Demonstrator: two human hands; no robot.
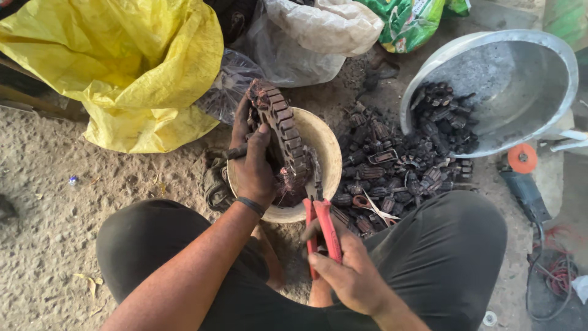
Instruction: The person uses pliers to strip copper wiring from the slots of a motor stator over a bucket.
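Hands: left hand (252,164) grips a ridged motor stator (283,136) upright over a tan bowl (327,147) | right hand (349,274) closed around red-handled pliers (321,225), tips at the stator's lower edge | beside: pile of dark motor parts (392,165) on the ground, tilted metal basin (508,73), yellow sack (128,67)

The person wears dark grey trousers (447,245), smooth and plain, drawn tight over both bent knees, with a few soft creases near the right thigh. The top is dark as well, seen only as a strip at the bottom edge. Both forearms are bare, no sleeves reaching them. A thin dark band (250,205) circles the left wrist. The left hand (254,165) and right hand (349,276) are ungloved and smudged with grime.
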